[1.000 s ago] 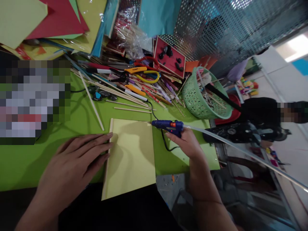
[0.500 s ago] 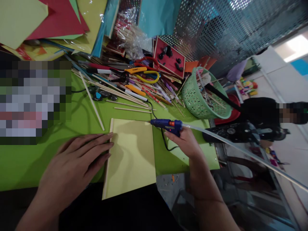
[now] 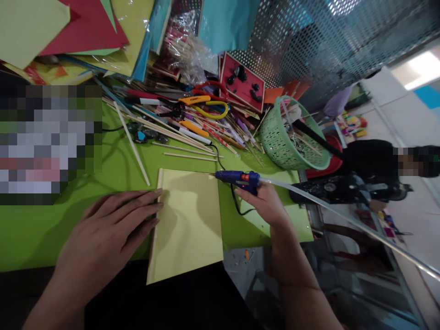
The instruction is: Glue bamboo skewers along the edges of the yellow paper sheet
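Note:
A pale yellow sheet (image 3: 187, 220) lies at the front of the green table, with a thin wooden stick (image 3: 154, 233) along its left edge. My left hand (image 3: 113, 233) rests flat, fingers stretched out, their tips touching that edge. My right hand (image 3: 263, 201) is wrapped round the handle of a blue glue gun (image 3: 237, 178). The gun's nozzle points left, at the sheet's upper right corner; whether it touches cannot be made out. A long translucent glue stick (image 3: 309, 195) sticks out of the gun's back end to the right.
Behind the sheet lie loose wooden sticks (image 3: 189, 156), yellow-handled scissors (image 3: 216, 109) and several pens. A green basket (image 3: 280, 137) of tools stands at the back right. Coloured paper (image 3: 92, 27) is piled at the back left. A person in black (image 3: 371, 158) is at the far right.
Almost nothing differs. The glue gun's nozzle remains by the sheet's upper right corner, and my left hand stays at the left edge.

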Motion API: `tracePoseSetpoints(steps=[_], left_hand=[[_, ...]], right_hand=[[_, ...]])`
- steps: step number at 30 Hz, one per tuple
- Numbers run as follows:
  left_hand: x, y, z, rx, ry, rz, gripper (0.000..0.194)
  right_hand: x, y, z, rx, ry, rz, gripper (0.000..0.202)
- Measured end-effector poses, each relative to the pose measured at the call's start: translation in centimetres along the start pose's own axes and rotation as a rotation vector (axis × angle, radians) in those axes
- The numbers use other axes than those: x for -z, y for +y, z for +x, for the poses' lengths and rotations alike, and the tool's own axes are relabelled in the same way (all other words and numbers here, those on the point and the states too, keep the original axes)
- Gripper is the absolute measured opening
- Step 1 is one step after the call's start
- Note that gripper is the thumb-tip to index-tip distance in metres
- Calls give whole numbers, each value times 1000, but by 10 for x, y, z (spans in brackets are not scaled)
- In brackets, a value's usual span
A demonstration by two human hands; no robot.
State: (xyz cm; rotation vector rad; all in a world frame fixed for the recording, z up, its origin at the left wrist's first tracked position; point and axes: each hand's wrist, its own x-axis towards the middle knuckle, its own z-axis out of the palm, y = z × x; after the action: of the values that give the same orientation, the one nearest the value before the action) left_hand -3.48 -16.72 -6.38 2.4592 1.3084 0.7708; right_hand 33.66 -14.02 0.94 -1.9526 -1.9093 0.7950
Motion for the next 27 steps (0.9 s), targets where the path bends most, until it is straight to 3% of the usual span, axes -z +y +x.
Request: tracePoseSetpoints(steps=[12,27], left_hand=[[1,4,2,29,9,-11,27],[1,1,2,-4,9,8,28]], right_hand=[[-2,-9,3,-7,-5,-25,38],[9,2,-4,-46,41,-42,45]])
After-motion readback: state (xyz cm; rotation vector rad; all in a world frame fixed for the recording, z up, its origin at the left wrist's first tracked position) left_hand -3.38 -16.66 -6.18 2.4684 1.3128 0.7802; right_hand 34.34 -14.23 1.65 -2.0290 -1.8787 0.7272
